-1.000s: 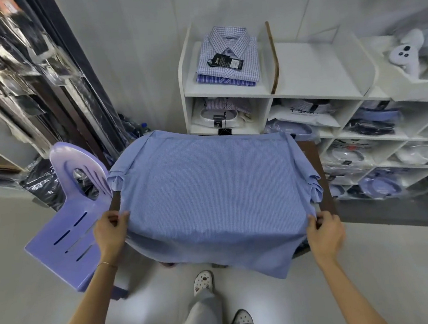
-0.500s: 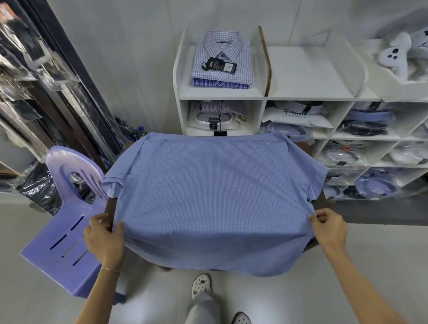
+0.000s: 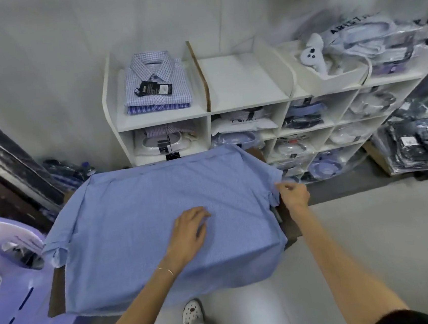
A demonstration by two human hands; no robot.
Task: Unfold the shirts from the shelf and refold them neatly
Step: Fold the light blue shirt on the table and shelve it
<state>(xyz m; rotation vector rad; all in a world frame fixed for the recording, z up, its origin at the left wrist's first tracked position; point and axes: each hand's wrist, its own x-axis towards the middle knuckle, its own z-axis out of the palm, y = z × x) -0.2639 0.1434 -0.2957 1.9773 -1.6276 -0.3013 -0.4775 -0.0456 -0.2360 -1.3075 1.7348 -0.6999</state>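
Now the left hand (image 3: 188, 233) presses the blue shirt (image 3: 134, 223) while the right hand (image 3: 291, 193) pinches its edge.

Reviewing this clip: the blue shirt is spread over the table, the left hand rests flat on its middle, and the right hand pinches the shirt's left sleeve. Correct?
Not quite. The head view shows the right hand pinching the right sleeve of the blue shirt, not the left. The rest holds: the shirt is spread over the table and the left hand rests flat on its middle.
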